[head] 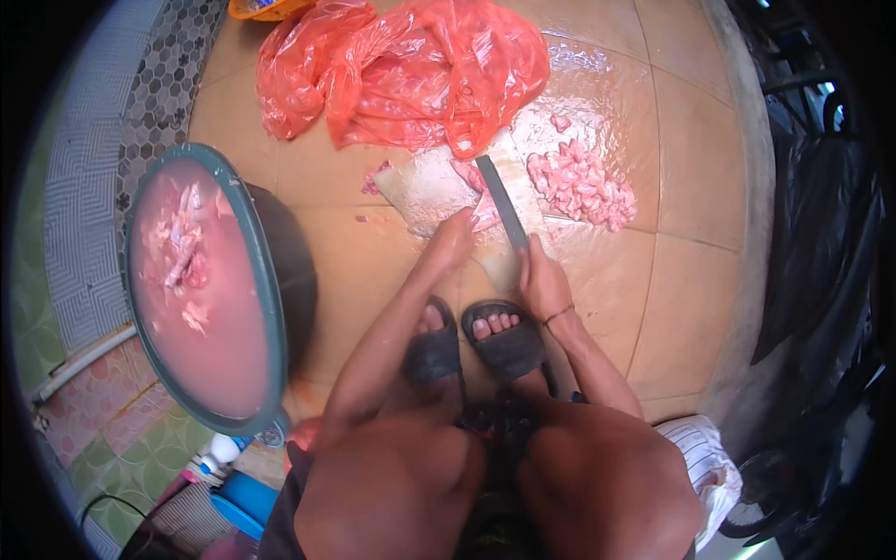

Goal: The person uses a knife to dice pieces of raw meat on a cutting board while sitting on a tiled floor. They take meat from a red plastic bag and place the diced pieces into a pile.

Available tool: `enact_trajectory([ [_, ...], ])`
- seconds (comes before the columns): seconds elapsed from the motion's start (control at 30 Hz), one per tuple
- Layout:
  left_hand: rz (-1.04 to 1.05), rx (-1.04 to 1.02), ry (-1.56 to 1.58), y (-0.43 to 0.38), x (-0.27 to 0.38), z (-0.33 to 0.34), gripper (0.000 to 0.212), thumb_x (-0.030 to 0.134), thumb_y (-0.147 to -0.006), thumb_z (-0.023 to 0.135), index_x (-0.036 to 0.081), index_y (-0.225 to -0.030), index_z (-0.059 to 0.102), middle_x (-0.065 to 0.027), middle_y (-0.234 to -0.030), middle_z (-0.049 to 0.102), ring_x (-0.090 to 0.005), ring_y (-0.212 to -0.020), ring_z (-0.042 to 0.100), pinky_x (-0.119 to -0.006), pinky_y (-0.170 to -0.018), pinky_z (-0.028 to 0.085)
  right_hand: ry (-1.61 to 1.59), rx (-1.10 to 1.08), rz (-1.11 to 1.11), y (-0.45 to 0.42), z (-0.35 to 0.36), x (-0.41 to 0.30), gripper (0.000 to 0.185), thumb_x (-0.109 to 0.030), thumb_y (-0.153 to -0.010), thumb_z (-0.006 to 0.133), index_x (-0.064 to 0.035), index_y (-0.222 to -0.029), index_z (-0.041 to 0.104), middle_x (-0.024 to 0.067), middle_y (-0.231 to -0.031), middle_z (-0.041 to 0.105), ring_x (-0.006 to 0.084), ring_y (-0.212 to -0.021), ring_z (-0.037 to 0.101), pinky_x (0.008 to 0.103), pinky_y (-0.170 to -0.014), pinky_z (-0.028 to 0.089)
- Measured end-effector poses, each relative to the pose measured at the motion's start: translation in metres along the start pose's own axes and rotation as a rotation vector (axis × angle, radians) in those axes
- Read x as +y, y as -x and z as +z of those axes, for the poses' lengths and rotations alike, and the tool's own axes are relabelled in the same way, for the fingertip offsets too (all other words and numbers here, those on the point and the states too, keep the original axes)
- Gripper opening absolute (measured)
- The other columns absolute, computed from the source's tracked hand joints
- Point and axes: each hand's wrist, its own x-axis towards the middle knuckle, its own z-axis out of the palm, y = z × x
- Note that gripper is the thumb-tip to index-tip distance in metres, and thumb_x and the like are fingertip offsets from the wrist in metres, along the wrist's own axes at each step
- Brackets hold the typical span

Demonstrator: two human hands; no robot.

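My left hand (455,240) pinches a strip of raw meat or skin (488,212) over a pale, wet cutting board (434,192) on the tiled floor. My right hand (544,280) grips a knife with a broad, dark grey blade (502,199), which points away from me beside the strip. Its handle is hidden in my fingers. Right of the board lies a heap of small pink raw meat pieces (581,183), with one loose piece (560,122) above it. A red plastic bag (434,77) rests at the board's far edge, with pink contents showing dimly through it.
A large green-rimmed tub (276,315) at left holds cloudy pink water with raw meat pieces (183,245). An orange basket (269,10) stands at the far left. A blue plastic container (245,500) and a white sack (703,462) are near my knees. Black sheeting (805,231) hangs at right.
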Motion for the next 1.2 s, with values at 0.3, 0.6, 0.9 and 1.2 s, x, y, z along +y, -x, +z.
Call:
enact_trajectory([
  [0.3, 0.075, 0.057, -0.014, 0.011, -0.007, 0.005, 0.020, -0.001, -0.091, 0.044, -0.007, -0.108, 0.054, -0.0307, -0.096, 0.061, -0.0367, -0.092, 0.065, -0.040, -0.077, 0.049, 0.162, -0.159, 0.058, -0.005, -0.001, -0.013, 0.019, -0.022, -0.098, 0.041, -0.0051, -0.107, 0.044, 0.0312, -0.072, 0.061, 0.0504, -0.069, 0.060, 0.0589, -0.061, 0.044],
  [0.6, 0.163, 0.188, -0.273, 0.024, 0.052, -0.060, 0.018, 0.015, -0.092, 0.051, 0.001, -0.101, 0.059, -0.0281, -0.090, 0.059, -0.0453, -0.085, 0.058, -0.046, -0.072, 0.048, -0.291, 0.134, 0.134, -0.002, -0.036, 0.001, 0.024, -0.021, -0.099, 0.044, -0.0006, -0.112, 0.047, 0.0277, -0.078, 0.062, 0.0472, -0.073, 0.061, 0.0500, -0.060, 0.046],
  [0.9, 0.346, 0.540, 0.967, 0.044, 0.089, -0.176, 0.027, 0.016, -0.095, 0.045, -0.002, -0.109, 0.060, -0.0052, -0.081, 0.062, 0.0015, -0.049, 0.033, -0.013, -0.040, 0.029, -0.650, 0.196, 0.362, 0.034, -0.007, 0.064, 0.024, -0.021, -0.100, 0.047, -0.0006, -0.114, 0.049, 0.0088, -0.070, 0.056, 0.0160, -0.061, 0.054, 0.0318, -0.059, 0.046],
  [1.2, 0.429, 0.498, 1.296, 0.006, 0.055, -0.177, 0.039, 0.024, -0.097, 0.041, -0.004, -0.118, 0.059, -0.0129, -0.118, 0.064, -0.0193, -0.090, 0.061, -0.031, -0.081, 0.049, -0.369, 0.053, 0.265, 0.020, -0.015, 0.044, 0.036, -0.024, -0.097, 0.049, 0.0039, -0.121, 0.048, 0.0297, -0.083, 0.062, 0.0428, -0.077, 0.063, 0.0438, -0.065, 0.048],
])
